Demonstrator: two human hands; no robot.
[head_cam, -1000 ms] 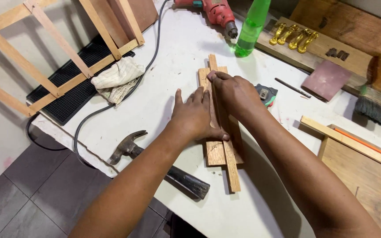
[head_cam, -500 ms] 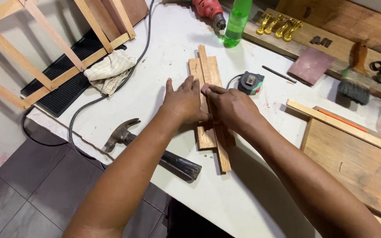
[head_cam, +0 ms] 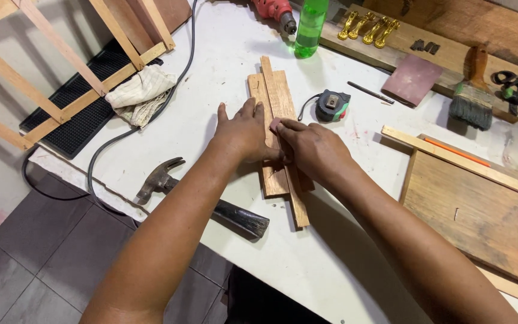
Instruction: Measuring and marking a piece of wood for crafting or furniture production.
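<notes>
Leaning at far left against the wall: a bare wooden frame, over a black ribbed mat. Lying just right of it on the white surface: a crumpled cloth, with a dark cable curving past it and hanging over the near edge. Resting near that edge: a claw hammer, head pointing left, black grip passing under the left forearm.

Pressing down at centre: the left hand, open and flat, fingers spread, palm on the stacked wood pieces. Lying lengthwise on the surface between both hands: those wood pieces, with a narrow wooden strip on top of a wider board and jutting past it at both ends. Touching the left hand on its right: the right hand, fingers curled, thumb and forefinger pinched against the strip; anything held in the pinch too small to tell.

Sitting just right of the wood pieces: a black and green tape measure. Standing at the far edge: a green plastic bottle beside a red power drill. Lying further right: gold handles on a plank, a dark red sanding block, a paintbrush, and a large wooden panel at far right.
</notes>
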